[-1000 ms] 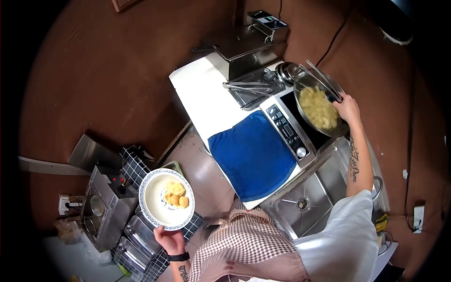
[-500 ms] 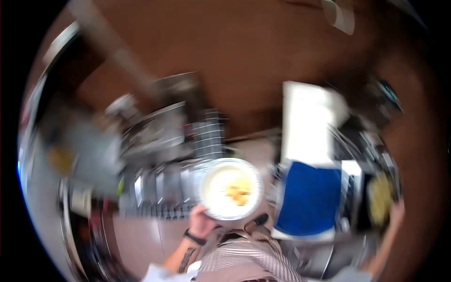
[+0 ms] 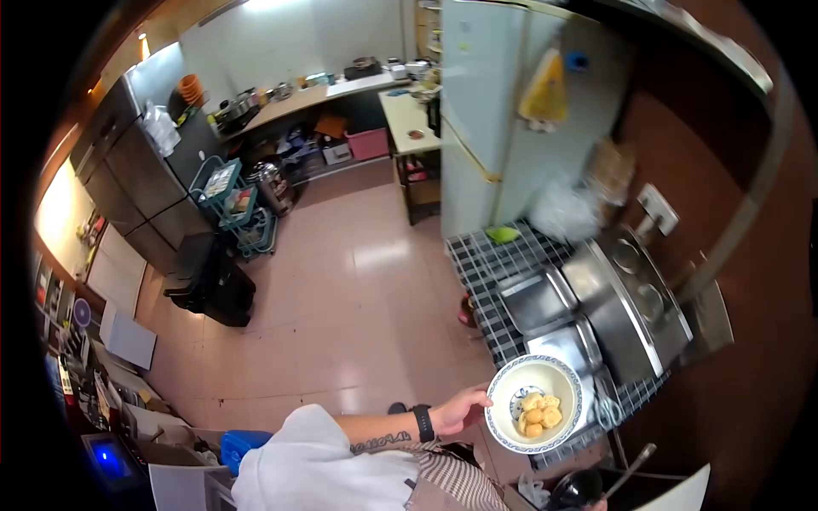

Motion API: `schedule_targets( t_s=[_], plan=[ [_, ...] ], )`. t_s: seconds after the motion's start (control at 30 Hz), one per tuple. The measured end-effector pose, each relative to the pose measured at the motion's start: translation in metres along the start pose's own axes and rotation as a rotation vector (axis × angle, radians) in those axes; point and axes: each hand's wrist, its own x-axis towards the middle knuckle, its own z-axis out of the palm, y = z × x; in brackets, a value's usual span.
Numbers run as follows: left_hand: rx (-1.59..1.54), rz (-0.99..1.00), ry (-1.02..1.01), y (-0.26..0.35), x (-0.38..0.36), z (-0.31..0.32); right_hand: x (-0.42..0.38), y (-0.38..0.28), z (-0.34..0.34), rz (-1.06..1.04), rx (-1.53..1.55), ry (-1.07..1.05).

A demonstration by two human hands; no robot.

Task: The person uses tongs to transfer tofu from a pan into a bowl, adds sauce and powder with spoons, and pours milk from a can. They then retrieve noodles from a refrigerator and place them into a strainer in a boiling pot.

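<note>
My left hand (image 3: 461, 410), with a dark watch on its wrist, grips the near-left rim of a white bowl (image 3: 503, 430) with a blue patterned edge. Several round yellowish-brown food pieces (image 3: 537, 414) lie inside it, beside a blue design on the bottom. The bowl is held above the near end of a counter with a checked cloth. At the bottom edge, a small patch of my right hand (image 3: 598, 505) shows beside a dark round pan or bowl (image 3: 576, 489) and a long metal handle (image 3: 632, 470). Its fingers are mostly hidden.
Metal trays (image 3: 538, 300) and a steel container unit (image 3: 626, 294) stand on the checked cloth (image 3: 477, 255) at right. Scissors (image 3: 608, 412) lie near the bowl. A fridge (image 3: 481, 102) stands beyond. Across the tiled floor (image 3: 341, 307) are a black bin (image 3: 213, 281) and a green trolley (image 3: 234, 204).
The view has swung left from the blue cloth and worktop toward the open room. My left hand still holds the bowl, now above the checked counter. My right hand has nearly left view.
</note>
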Motion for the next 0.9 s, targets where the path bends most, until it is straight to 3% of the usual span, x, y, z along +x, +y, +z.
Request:
schedule_targets(
  t_s=[0.1, 0.13, 0.17, 0.27, 0.3, 0.37, 0.4, 0.5, 0.57, 0.63, 0.7, 0.73, 0.9],
  plan=[
    [-0.038, 0.022, 0.085, 0.062, -0.032, -0.073, -0.02, -0.005, 0.138, -0.043, 0.1, -0.338],
    [-0.046, 0.067, 0.116, 0.09, -0.046, -0.079, -0.033, -0.026, 0.172, 0.013, 0.099, -0.392],
    [-0.067, 0.091, 0.147, 0.111, -0.056, -0.099, -0.045, -0.043, 0.203, -0.187, -0.053, -0.432],
    [-0.168, 0.132, 0.235, 0.171, -0.08, -0.148, -0.086, -0.122, 0.283, -0.102, -0.2, -0.613],
    [-0.19, 0.159, 0.239, 0.185, -0.085, -0.168, -0.084, -0.113, 0.311, -0.186, -0.185, -0.621],
    [-0.221, 0.227, 0.247, 0.21, -0.088, -0.209, -0.094, -0.133, 0.363, -0.111, -0.248, -0.709],
    [-0.239, 0.301, 0.29, 0.235, -0.094, -0.208, -0.092, -0.125, 0.402, -0.832, -0.243, -0.644],
    [-0.243, 0.4, 0.314, 0.282, -0.094, -0.255, -0.096, -0.166, 0.496, -0.191, -0.31, -0.951],
    [-0.23, 0.48, 0.336, 0.327, -0.094, -0.275, -0.086, -0.167, 0.573, -0.086, -0.236, -1.079],
    [-0.234, 0.559, 0.384, 0.366, -0.089, -0.304, -0.099, -0.209, 0.649, -0.264, -0.21, -1.112],
    [-0.207, 0.646, 0.46, 0.416, -0.08, -0.326, -0.101, -0.266, 0.734, 0.144, -0.137, -1.197],
    [-0.245, 0.659, 0.49, 0.441, -0.078, -0.339, -0.107, -0.289, 0.775, 0.028, -0.124, -1.218],
    [-0.366, 0.828, 0.66, 0.551, -0.065, -0.387, -0.124, -0.442, 0.939, -0.14, -0.212, -1.367]
  ],
)
